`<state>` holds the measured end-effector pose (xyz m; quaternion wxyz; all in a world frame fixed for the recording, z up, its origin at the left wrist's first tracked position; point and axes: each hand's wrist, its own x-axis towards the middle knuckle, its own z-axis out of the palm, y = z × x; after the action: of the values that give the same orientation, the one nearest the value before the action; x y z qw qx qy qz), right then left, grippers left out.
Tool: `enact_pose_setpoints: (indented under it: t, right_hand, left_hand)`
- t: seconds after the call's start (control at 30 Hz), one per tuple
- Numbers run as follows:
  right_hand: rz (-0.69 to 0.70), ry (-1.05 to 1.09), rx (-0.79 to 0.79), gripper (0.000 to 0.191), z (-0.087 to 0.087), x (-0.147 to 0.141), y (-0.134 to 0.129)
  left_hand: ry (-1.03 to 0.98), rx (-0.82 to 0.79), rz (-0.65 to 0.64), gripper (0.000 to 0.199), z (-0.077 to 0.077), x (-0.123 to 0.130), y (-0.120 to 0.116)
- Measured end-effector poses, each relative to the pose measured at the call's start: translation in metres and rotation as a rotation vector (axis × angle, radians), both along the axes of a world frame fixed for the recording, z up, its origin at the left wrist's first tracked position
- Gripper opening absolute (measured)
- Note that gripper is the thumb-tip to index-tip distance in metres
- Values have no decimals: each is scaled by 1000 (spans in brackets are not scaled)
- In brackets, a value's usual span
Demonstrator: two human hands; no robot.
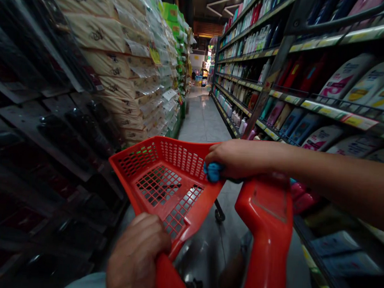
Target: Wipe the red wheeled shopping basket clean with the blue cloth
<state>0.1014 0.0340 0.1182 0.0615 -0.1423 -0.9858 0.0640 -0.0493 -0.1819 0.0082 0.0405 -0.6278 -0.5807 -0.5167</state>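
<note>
Head view: we look forward and down along a supermarket aisle, over a red plastic shopping trolley basket [166,153] with mesh walls and a mesh floor.

Left hand [138,254]: we have it wrapped around a red plastic handle [169,276] at the basket's near edge, and a pale sleeve [84,282] shows below it.

Right hand [239,159]: our bare forearm comes in from the right, and the hand lies over the basket's right rim.

Grip: the left fingers are fully closed on the handle. The right fingers curl down over a blue crumpled item [213,172], pressing it against the rim.

Blue item: it sits on the right rim, half under the right hand. We cannot tell what it is.

Trolley: a second red handle [266,219] rises just right of the basket, below the right hand. A small black castor [219,211] shows under the basket.

Right side: shelves with yellow price strips [336,114] carry rows of bottles [344,78].

Left side: stacked printed sacks [103,63] tower beside the basket, and dark shelved packs [74,130] blur past.

Floor: glossy tiles [202,119] run ahead.
</note>
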Motion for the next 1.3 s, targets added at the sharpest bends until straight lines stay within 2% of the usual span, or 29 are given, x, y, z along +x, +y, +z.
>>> enact_pose_setpoints:
  t: [0.03,0.1,0.2,0.27,0.37,0.4,0.47,0.53,0.57,0.63,0.77,0.83,0.9,1.0,1.07,1.2,1.3]
  right_hand:
    - [-71,-33,30,22,1,8,16]
    - [-124,-107,65,21,4,31,41]
    - [-223,52,88,21,8,74,47]
    - [-271,198,82,25,6,97,27]
    - [-262,416,84,32,-4,112,-35]
    - [-211,473,78,32,-8,112,-59]
    - [-11,491,56,22,-15,108,-104]
    - [128,496,77,22,-20,104,-129]
    - [139,519,98,22,-23,103,-132]
    - [22,608,137,23,-29,106,-116]
    - [-404,759,183,33,-46,121,-41]
    - [-498,801,164,32,-51,126,-15]
    - [-484,815,122,29,-52,128,-9]
    - [-373,772,60,29,-48,127,-22]
    - [-354,758,48,29,-45,127,-25]
    - [-507,770,52,18,-41,132,6]
    - [-494,711,-27,15,-40,133,21]
  left_hand:
    - [-15,27,-17,57,1,1,1]
    - [-33,66,-55,55,3,2,4]
    - [-56,65,-74,53,5,1,7]
    - [-62,57,-78,53,4,0,8]
    - [-66,85,-97,52,2,-5,9]
    - [-69,94,-105,51,1,-7,10]
    - [-96,104,-98,49,-2,-12,11]
    - [-121,113,-92,46,-4,-16,12]
    - [-130,112,-92,46,-4,-18,12]
    - [-148,96,-93,45,-4,-20,14]
    - [-192,67,-73,44,-2,-23,17]
    - [-221,62,-44,44,-3,-25,17]
    - [-231,45,-12,45,-4,-30,16]
    - [-248,36,30,46,-6,-38,15]
    - [-268,29,48,48,-5,-42,15]
    - [-310,4,110,53,2,-49,23]
    - [-365,15,139,56,5,-58,33]
